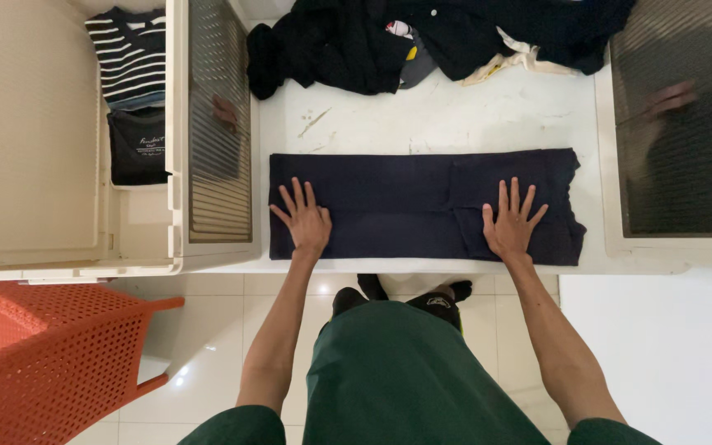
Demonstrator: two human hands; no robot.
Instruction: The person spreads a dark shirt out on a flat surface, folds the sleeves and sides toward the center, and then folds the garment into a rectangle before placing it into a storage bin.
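A dark navy garment (409, 202), folded into a long flat strip, lies across the front of a white tabletop (455, 115). My left hand (304, 218) rests flat on its left end, fingers spread. On the right part of the strip my right hand (511, 221) presses flat, fingers spread too. Neither hand grips anything.
A heap of dark clothes (422, 37) lies at the table's back edge. A white cabinet (35, 132) on the left holds a folded striped top (131, 56) and a black shirt (138, 147). Ribbed cabinet doors (217, 124) flank the table. An orange plastic chair (51, 354) stands lower left.
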